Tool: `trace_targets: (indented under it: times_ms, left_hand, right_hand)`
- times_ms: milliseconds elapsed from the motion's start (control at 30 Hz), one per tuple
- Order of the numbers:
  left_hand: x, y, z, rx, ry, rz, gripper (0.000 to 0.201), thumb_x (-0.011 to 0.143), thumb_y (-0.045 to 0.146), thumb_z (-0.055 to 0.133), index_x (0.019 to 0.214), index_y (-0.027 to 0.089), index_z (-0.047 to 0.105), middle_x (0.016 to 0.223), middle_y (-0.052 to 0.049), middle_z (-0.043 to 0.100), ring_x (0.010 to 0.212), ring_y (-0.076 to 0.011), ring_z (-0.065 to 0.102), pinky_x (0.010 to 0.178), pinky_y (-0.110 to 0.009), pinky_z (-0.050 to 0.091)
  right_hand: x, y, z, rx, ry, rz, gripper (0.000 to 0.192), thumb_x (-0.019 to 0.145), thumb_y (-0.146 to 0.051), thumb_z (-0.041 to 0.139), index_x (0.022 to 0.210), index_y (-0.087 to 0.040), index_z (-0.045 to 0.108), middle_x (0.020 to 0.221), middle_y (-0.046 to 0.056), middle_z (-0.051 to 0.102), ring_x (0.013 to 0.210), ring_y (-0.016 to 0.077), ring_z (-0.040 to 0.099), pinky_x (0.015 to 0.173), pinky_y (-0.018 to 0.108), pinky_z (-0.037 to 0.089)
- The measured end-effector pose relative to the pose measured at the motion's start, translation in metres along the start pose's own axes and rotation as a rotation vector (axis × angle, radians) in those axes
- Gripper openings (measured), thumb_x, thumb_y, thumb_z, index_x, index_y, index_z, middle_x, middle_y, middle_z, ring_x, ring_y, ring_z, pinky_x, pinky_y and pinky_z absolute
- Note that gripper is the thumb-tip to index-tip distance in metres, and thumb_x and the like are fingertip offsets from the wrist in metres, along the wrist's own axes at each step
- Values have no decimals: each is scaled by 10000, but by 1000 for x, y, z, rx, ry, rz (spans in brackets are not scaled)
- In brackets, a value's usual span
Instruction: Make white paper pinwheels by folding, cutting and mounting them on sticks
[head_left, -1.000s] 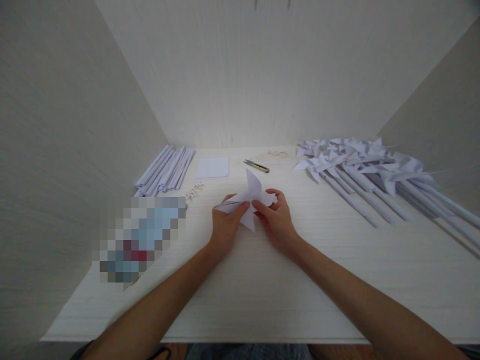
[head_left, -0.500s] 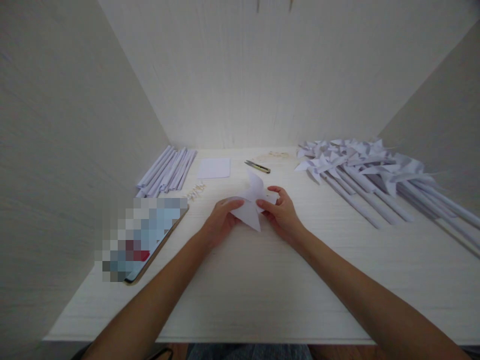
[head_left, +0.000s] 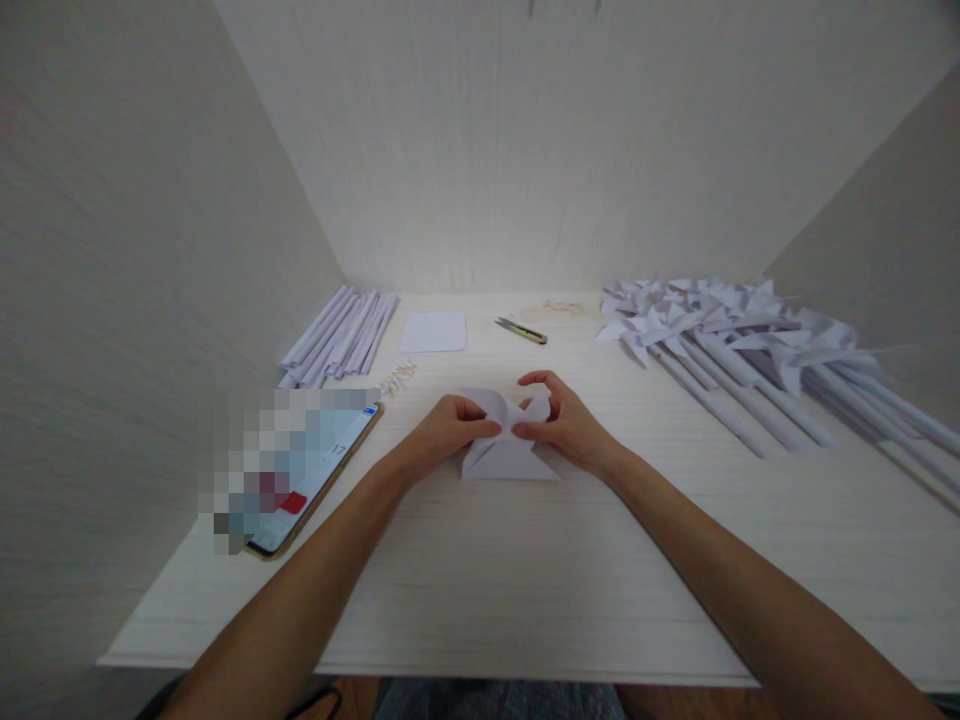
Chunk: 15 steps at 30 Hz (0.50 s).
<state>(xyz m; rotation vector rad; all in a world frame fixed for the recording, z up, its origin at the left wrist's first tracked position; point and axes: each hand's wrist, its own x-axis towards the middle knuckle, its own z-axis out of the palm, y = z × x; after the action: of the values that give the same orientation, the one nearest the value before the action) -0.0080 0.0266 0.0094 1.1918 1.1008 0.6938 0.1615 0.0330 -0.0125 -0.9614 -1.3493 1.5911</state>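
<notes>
A white paper pinwheel head (head_left: 507,452), partly folded, lies at the middle of the pale wooden table (head_left: 525,580). My left hand (head_left: 442,430) pinches its left flap near the centre. My right hand (head_left: 566,425) pinches the right flap, with fingertips meeting the left hand's at the paper's middle. Both forearms reach in from the near edge.
Several rolled white paper sticks (head_left: 341,335) lie at the back left, beside a blank white card (head_left: 433,331). Small snips (head_left: 521,331) rest behind the hands. A heap of finished pinwheels (head_left: 750,350) fills the right side. A phone (head_left: 315,470) lies at the left. Walls enclose three sides.
The paper stood up with a point raised; now it lies flatter on the table. Both hands have lowered and drawn together over its centre.
</notes>
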Motion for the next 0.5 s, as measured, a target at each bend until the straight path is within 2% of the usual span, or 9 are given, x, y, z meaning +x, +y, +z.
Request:
trace_targets:
  times_ms: [100, 200, 400, 500]
  left_hand:
    - [0, -1, 0, 127, 25, 20, 135, 530, 252, 637, 498, 129, 592, 472, 29, 513, 468, -85, 457, 466, -204, 326]
    - [1, -3, 1, 162, 52, 38, 143, 536, 244, 630, 456, 139, 574, 438, 32, 491, 426, -78, 421, 414, -192, 283]
    - [1, -5, 3, 74, 72, 62, 97, 525, 201, 628, 440, 158, 609, 426, 17, 529, 402, -89, 441, 396, -196, 295]
    - [2, -5, 4, -11, 104, 39, 64, 499, 185, 642, 446, 160, 619, 441, 7, 558, 419, -106, 477, 408, -206, 323]
  right_hand:
    - [0, 0, 0, -5, -1, 6, 531, 535, -160, 709, 956, -229, 394, 578, -84, 572, 474, 99, 537, 449, 220, 420]
    - [-1, -2, 1, -21, 4, 1, 514, 539, -149, 699, 950, -224, 400, 585, -84, 575, 474, 97, 537, 448, 219, 421]
    - [-2, -3, 3, -24, 18, -5, 493, 538, -153, 700, 934, -226, 415, 564, -85, 579, 452, 98, 527, 416, 206, 400]
    - [-1, 0, 6, 45, 37, -30, 498, 542, -182, 714, 932, -240, 409, 594, -83, 589, 467, 93, 530, 435, 205, 408]
